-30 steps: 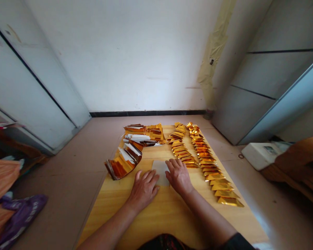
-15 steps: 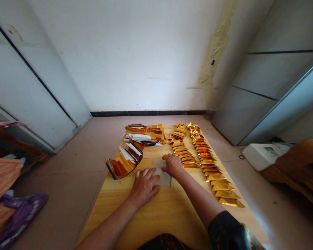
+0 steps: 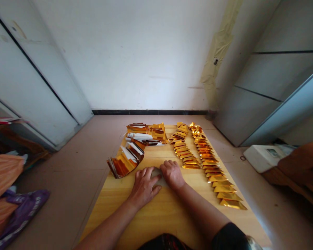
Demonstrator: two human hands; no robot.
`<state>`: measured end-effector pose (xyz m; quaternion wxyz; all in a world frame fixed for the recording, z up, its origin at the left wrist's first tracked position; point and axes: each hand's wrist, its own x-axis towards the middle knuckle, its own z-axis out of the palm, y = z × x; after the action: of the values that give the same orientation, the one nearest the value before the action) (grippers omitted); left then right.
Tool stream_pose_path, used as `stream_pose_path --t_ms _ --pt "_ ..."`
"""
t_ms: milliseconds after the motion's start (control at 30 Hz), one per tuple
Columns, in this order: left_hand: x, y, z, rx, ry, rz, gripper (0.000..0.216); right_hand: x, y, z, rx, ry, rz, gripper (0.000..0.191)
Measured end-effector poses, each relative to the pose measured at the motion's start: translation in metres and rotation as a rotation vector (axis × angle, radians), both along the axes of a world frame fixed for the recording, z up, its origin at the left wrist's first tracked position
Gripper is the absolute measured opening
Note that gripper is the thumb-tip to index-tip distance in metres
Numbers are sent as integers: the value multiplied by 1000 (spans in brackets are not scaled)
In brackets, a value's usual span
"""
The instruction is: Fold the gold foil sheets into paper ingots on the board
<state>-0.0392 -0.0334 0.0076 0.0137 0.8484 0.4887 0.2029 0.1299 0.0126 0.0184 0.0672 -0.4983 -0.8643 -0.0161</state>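
Observation:
A small sheet of greyish paper (image 3: 158, 173) lies on the wooden table between my hands, mostly covered by them. My left hand (image 3: 145, 183) rests palm down on its left part, fingers apart. On its right side, my right hand (image 3: 172, 174) has curled fingers closed on the paper's far edge; the fingertips are partly hidden. Beyond my left hand lies a curved stack of gold foil paper (image 3: 125, 163) with white backs showing. Past my right hand runs a short row of folded gold foil pieces (image 3: 186, 151), overlapping one another.
A longer row of folded gold pieces (image 3: 215, 173) lines the right side of the wooden table (image 3: 156, 215). More foil sheets (image 3: 156, 131) lie at the far left. Orange and purple bags (image 3: 23, 211) are at the left, a white box (image 3: 261, 158) at the right.
My right hand has come nearer and turned, its fingers now curled over the paper. Less of the sheet shows, its far edge drawn toward me. My left hand stays nearly in place.

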Motion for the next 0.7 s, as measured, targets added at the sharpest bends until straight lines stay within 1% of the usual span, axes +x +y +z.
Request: stream_pose_path --t_ms 267,533,700 --pt "4 -5 0 15 -1 92 28 2 -5 1 3 -33 74 15" --pt "6 -4 3 14 68 -6 25 2 -5 -2 17 -51 91 17" --pt "5 -3 3 -27 108 -24 27 1 -4 1 -5 -79 103 17"
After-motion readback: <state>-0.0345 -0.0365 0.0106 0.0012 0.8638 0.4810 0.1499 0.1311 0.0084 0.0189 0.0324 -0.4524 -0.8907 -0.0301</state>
